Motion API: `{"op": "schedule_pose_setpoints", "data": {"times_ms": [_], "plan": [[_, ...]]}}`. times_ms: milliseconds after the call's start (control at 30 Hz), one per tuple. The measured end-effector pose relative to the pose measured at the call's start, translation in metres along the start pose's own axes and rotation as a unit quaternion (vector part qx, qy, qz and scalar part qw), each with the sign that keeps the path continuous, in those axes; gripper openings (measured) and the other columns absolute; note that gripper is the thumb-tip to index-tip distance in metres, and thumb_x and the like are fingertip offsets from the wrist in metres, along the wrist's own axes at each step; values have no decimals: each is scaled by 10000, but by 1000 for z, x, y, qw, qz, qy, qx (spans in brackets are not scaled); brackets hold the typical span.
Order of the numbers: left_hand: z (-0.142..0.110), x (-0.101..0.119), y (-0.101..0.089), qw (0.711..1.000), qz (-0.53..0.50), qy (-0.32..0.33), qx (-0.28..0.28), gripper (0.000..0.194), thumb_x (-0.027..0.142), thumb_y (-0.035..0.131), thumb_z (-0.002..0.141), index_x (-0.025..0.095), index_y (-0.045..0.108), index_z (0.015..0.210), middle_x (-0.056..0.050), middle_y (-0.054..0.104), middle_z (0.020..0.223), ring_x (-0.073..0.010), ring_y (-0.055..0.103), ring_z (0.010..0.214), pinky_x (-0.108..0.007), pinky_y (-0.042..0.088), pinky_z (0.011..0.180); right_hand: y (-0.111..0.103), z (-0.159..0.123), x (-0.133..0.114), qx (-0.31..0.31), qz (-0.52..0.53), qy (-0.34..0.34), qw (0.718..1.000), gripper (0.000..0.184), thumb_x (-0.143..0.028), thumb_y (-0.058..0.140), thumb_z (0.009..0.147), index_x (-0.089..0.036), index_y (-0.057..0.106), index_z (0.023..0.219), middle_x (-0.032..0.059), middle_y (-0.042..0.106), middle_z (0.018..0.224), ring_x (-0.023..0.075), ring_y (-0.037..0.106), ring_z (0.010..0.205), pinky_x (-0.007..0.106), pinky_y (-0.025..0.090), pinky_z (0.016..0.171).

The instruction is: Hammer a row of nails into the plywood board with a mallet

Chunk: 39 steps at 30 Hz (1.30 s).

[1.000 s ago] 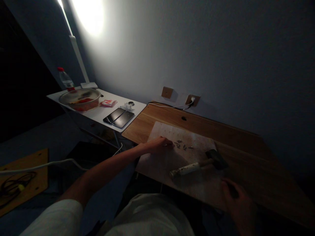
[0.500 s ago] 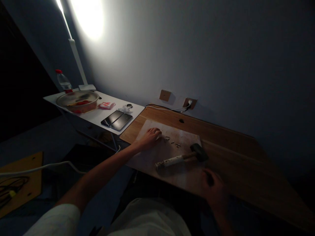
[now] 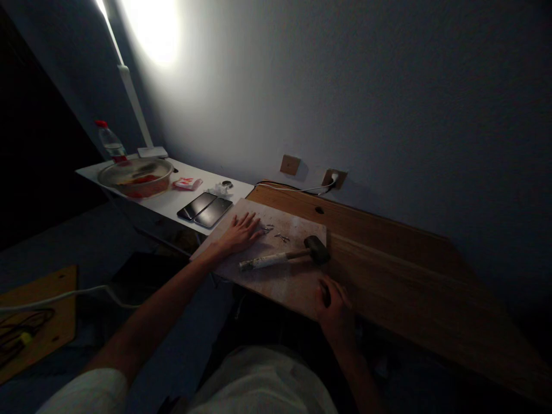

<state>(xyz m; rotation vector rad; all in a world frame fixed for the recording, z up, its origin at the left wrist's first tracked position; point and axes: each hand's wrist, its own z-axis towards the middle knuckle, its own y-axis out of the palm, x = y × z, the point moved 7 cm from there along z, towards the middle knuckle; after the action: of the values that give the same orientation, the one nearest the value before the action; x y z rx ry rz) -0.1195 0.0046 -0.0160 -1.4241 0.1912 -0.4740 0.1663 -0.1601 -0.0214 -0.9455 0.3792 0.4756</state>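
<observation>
Currently, left hand: fingers [image 3: 246, 221] spread wide, palm down on the pale board [image 3: 297, 282] just left of the frame's centre; the left hand [image 3: 242, 231] appears to grip nothing, its thumb just beside the small metal pieces [image 3: 282, 237].
Right hand: fingers curled, at the board's right edge, below and right of centre; a dark patch shows between thumb and fingers, and I cannot tell if the right hand [image 3: 334, 302] holds something or that is shadow.
Forearms: left stretches from the lower left toward the centre; right rises from the bottom edge, right of centre.
Metal pieces: 2 loose clusters near the frame's centre, on the board; too small to count.
Mallet: on the board, between the metal pieces and the right hand; the mallet [image 3: 282, 258] has its dark head right, pale handle left.
Board: tilted in the frame, across the left end of the wooden tabletop [image 3: 388, 270].
White tabletop: at left; the white tabletop [image 3: 166, 203] carries 2 phones [image 3: 197, 206], a bowl [image 3: 142, 187] and a bottle [image 3: 112, 142].
</observation>
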Motion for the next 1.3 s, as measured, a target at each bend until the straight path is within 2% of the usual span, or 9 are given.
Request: {"op": "schedule_pose_setpoints", "data": {"times_ms": [200,467,633,733,933,1100,1300], "plan": [[-4,-18,0,1000,10,-12,9,640,563,227,1015,189,341,1522,-113,217,1629,-291,166,1509,-532,92,1217,3,2,-6,-8,-1,-15,1000,325,-305,472,946,-121,680,1114,180,703,1108,285,629,1043,460,502,947],[-5,-11,-1,1000,14,-2,3,660,588,234,1007,179,382,1504,-132,295,1599,-303,239,1488,-541,87,1210,2,2,-7,-2,-45,-16,999,298,-298,501,934,-138,687,1104,157,684,1121,292,580,1069,469,482,963],[-5,-8,0,1000,15,-2,-16,717,618,222,997,166,278,1550,-138,253,1611,-291,191,1504,-541,78,1210,2,2,-3,-6,-63,-4,998,309,-330,500,932,-167,680,1122,150,638,1229,301,556,1107,482,468,971],[-6,-3,2,1000,6,10,-13,743,636,218,992,187,170,1582,-127,229,1619,-281,175,1509,-544,74,1208,0,2,0,-9,-36,-2,999,301,-327,486,937,-178,678,1115,139,652,1204,290,562,1116,471,465,982],[-6,18,8,999,9,33,-4,715,625,227,997,228,148,1586,-112,224,1624,-303,173,1506,-585,61,1196,-14,-2,17,-8,-10,5,1000,316,-367,469,947,-165,684,1060,152,685,1150,284,583,1095,466,476,972],[-3,50,11,997,19,73,28,635,547,266,1019,266,172,1581,-97,177,1640,-299,146,1513,-586,55,1202,-30,-9,38,-26,-31,19,999,330,-386,456,951,-173,676,1074,145,689,1177,288,593,1102,487,467,985],[0,88,19,994,16,105,13,594,497,258,1034,241,221,1569,-132,187,1632,-297,169,1508,-606,91,1196,-52,-19,66,-31,-16,38,999,360,-434,455,946,-185,662,1105,137,687,1192,282,615,1107,484,467,1003]]}}
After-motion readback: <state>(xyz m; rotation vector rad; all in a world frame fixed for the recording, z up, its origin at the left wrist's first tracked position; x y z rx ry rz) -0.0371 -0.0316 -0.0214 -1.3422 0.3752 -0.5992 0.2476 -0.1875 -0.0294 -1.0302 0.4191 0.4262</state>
